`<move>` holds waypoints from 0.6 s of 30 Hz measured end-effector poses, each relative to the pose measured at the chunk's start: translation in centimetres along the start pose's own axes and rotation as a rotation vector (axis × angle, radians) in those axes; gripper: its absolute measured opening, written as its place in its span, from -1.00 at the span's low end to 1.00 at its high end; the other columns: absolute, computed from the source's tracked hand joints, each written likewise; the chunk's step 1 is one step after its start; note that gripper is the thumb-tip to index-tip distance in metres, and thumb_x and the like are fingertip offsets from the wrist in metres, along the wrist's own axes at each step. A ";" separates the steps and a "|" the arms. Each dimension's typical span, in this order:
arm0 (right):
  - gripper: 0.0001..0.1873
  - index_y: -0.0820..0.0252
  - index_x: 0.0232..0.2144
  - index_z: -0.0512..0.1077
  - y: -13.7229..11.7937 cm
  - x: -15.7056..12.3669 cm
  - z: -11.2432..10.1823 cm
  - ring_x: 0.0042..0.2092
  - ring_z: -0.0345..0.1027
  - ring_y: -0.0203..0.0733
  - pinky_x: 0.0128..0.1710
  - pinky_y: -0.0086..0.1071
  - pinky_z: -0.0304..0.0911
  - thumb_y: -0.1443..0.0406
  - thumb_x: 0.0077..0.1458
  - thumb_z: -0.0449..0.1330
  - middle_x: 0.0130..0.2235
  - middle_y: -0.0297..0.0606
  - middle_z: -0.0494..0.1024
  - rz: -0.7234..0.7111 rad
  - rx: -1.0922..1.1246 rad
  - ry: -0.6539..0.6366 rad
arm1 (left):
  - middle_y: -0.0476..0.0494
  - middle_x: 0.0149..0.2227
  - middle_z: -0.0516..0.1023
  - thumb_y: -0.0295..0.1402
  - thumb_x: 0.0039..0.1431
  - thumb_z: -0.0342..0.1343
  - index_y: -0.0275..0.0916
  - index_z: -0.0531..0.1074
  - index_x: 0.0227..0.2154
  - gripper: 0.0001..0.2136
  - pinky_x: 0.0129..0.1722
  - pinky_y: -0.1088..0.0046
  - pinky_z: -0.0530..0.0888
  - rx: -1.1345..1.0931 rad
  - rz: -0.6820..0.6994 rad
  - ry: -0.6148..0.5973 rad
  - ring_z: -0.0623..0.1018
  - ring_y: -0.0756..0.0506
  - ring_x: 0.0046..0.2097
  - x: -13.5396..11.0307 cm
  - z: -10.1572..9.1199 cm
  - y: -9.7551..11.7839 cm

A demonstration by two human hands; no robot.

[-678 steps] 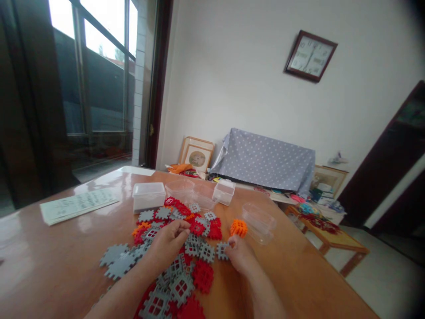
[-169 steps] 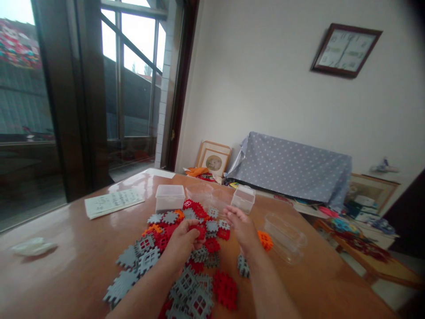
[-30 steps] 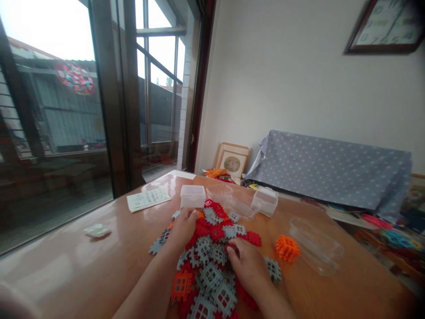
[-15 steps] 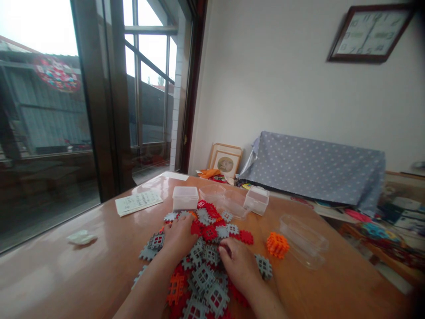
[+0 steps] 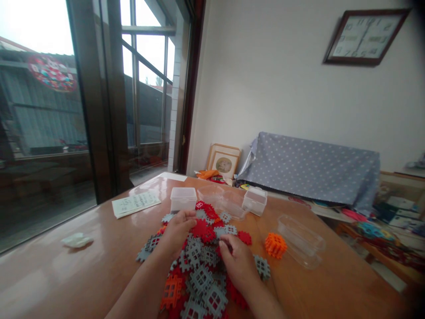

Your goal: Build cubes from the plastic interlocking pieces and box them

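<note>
A heap of interlocking plastic building pieces, grey, red and orange with notched edges, covers the middle of the table. Over its left side is my left hand [image 5: 179, 232], fingers closed at the edge of a red building piece [image 5: 200, 229]. My right hand [image 5: 237, 257] rests at the heap's right side, thumb against curled fingers; whatever lies between them is hidden. Grey window-patterned pieces [image 5: 201, 277] lie nearest me between my forearms. A lone grey piece [image 5: 262, 266] sits just right of my right hand. Farther right stands a stack of orange pieces [image 5: 275, 245].
Behind the heap are a lidded frosted box [image 5: 183, 199] and a second small clear box [image 5: 255, 200]. An open clear plastic container [image 5: 300, 239] lies at the right. Handwritten paper [image 5: 136, 203] and a crumpled white wrapper [image 5: 77, 240] are at the left, beside the glass door.
My left hand has lifted and drawn back slightly, and more of the red piece at its fingers shows. My right hand has barely moved. The view has shifted a little.
</note>
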State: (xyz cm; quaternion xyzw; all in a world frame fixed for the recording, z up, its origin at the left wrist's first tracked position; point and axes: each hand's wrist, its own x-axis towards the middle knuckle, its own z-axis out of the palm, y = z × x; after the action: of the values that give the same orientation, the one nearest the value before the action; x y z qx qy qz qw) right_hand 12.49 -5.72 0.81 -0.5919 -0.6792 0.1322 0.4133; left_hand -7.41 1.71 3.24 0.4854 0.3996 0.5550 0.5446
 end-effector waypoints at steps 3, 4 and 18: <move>-0.57 0.09 0.09 0.43 0.1 0.1 0.4 -0.21 0.49 -0.11 -0.14 -0.27 0.37 0.17 0.19 0.13 -0.20 -0.22 0.61 0.034 0.112 0.036 | -0.11 -0.29 0.60 -0.38 -0.07 0.27 -0.27 0.42 -0.15 -0.64 -0.29 0.45 0.41 -0.122 -0.077 -0.069 0.55 -0.05 -0.34 -0.9 1.3 0.4; -0.50 0.09 0.15 0.37 0.0 0.0 0.5 -0.21 0.49 -0.12 -0.14 -0.27 0.38 0.17 0.16 0.15 -0.18 -0.23 0.61 0.033 0.144 0.034 | -0.10 -0.29 0.60 -0.39 -0.08 0.28 -0.27 0.41 -0.15 -0.63 -0.28 0.45 0.41 -0.149 -0.093 -0.089 0.55 -0.04 -0.34 -1.2 1.6 0.6; -0.38 0.06 0.18 0.33 -0.7 -0.3 0.4 -0.01 0.46 -0.07 0.03 -0.21 0.36 0.26 0.04 0.27 0.08 -0.18 0.53 -0.041 0.195 0.003 | -0.11 -0.25 0.59 -0.47 -0.04 0.26 -0.26 0.39 -0.13 -0.64 -0.28 0.45 0.42 -0.213 -0.131 -0.214 0.54 -0.02 -0.35 -2.1 2.9 0.1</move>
State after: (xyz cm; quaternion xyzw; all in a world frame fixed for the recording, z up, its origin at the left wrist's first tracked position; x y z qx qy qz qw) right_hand 11.72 -6.03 0.98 -0.5350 -0.6744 0.1886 0.4726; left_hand -4.72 -0.62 3.77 0.4543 0.3089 0.5027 0.6674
